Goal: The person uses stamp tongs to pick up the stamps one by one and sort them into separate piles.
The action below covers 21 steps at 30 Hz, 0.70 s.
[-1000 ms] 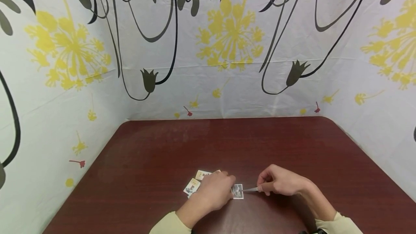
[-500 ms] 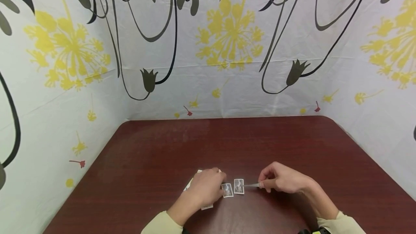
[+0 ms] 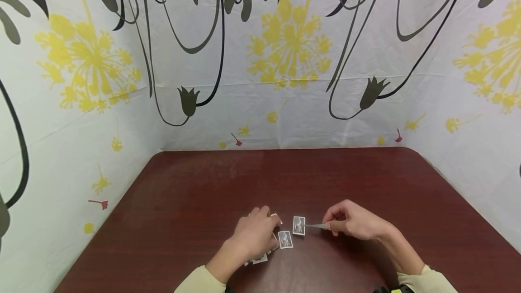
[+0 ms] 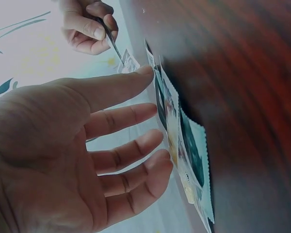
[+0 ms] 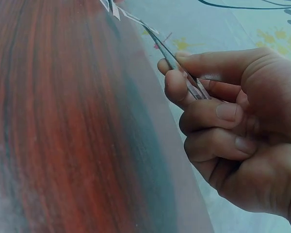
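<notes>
My right hand (image 3: 358, 220) pinches slim metal tweezers (image 3: 314, 225) between thumb and fingers. Their tips grip the edge of a small grey postage stamp (image 3: 299, 225), held out to the left; in the right wrist view the tweezers (image 5: 162, 48) reach toward a stamp edge at the top. My left hand (image 3: 254, 232) spreads over several overlapping stamps and hides most of them. The left wrist view has its relaxed fingertips right at these stamps (image 4: 196, 150), which have toothed edges and partly stand up from the surface. Another grey stamp (image 3: 285, 239) lies just right of that hand.
The dark red wooden table (image 3: 203, 184) extends behind and around both hands. A white cloth (image 3: 260, 116) with yellow and grey flower prints hangs along its back and sides.
The tweezers have lifted the grey stamp away from me, apart from the other grey stamp. My left hand has shifted leftward, uncovering that second stamp and some stamps near its palm.
</notes>
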Each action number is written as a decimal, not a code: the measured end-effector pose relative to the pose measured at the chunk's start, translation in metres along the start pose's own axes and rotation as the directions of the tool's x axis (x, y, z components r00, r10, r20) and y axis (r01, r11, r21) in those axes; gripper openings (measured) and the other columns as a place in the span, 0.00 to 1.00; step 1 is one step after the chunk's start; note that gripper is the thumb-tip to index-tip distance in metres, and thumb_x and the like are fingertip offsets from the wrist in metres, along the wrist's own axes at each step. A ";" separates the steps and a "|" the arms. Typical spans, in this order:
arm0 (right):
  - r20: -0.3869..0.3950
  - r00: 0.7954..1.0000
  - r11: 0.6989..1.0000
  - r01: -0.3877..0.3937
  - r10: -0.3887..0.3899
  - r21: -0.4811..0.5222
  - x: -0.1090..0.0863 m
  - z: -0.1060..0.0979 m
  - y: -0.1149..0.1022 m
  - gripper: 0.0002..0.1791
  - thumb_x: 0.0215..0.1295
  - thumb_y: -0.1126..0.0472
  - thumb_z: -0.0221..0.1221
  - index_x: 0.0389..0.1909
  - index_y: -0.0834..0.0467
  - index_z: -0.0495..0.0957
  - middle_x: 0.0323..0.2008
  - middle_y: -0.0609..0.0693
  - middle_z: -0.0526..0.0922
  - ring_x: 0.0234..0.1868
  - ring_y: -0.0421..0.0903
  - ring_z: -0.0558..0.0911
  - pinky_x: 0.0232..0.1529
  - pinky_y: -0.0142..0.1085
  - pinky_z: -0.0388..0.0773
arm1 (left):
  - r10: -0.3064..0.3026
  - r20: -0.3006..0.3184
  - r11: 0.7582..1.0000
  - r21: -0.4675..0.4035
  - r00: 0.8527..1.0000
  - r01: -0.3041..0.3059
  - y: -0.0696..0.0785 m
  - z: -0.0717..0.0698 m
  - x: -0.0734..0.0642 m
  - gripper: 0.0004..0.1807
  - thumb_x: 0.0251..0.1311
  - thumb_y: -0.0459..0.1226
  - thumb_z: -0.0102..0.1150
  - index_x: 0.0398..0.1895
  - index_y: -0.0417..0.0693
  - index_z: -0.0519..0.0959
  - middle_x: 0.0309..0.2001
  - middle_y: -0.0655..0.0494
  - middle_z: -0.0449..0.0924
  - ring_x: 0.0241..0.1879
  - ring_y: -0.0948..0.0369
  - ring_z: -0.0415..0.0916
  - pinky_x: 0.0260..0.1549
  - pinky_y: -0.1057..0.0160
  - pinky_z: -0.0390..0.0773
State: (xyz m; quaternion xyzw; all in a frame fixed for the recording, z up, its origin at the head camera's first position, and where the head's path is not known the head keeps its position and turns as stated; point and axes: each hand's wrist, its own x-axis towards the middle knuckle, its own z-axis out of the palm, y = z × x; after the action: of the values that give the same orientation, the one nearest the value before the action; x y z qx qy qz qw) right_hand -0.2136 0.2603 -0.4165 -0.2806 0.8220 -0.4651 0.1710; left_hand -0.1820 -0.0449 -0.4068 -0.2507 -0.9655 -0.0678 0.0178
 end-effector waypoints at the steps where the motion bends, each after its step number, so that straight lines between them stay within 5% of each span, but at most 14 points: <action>1: -0.003 1.000 1.000 0.002 -0.002 0.004 0.001 0.000 0.000 0.07 0.73 0.66 0.61 0.39 0.66 0.85 0.22 0.54 0.81 0.16 0.31 0.65 0.18 0.28 0.61 | 0.000 0.003 1.000 0.002 1.000 0.000 0.000 0.000 0.000 0.22 0.51 0.45 0.77 0.53 0.61 0.86 0.44 0.58 0.79 0.43 0.58 0.77 0.32 0.57 0.78; 21: -0.046 0.998 0.998 -0.036 0.034 -0.042 0.020 -0.004 -0.005 0.10 0.75 0.64 0.60 0.47 0.66 0.86 0.26 0.52 0.82 0.18 0.35 0.66 0.21 0.31 0.65 | 0.002 0.030 1.000 0.021 1.000 -0.003 -0.002 0.003 -0.001 0.21 0.53 0.50 0.78 0.52 0.64 0.87 0.43 0.60 0.80 0.41 0.59 0.76 0.31 0.58 0.77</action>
State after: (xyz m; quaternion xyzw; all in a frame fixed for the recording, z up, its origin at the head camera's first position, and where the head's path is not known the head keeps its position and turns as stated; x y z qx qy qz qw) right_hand -0.2296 0.2487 -0.4104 -0.2592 0.8402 -0.4505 0.1545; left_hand -0.1825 -0.0466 -0.4103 -0.2526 -0.9661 -0.0537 0.0060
